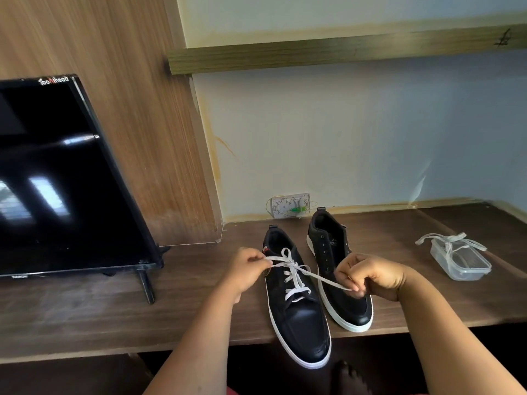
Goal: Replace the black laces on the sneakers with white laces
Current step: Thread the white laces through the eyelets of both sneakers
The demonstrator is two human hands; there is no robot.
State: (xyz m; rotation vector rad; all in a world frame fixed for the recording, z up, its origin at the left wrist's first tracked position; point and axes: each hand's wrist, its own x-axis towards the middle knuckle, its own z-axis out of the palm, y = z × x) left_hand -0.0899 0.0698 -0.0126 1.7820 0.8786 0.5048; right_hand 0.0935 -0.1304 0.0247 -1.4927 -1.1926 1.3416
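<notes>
While each hand pinches a lace end, left hand and right hand flank the knot, lace taut crosswise.

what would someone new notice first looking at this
Most likely the two hands at centre: the left hand and right hand each pinch an end of the white lace threaded through the left sneaker, whose toe juts over the shelf edge. Beside it the right sneaker shows bare eyelets, and a second white lace drapes over a clear plastic container at right.
</notes>
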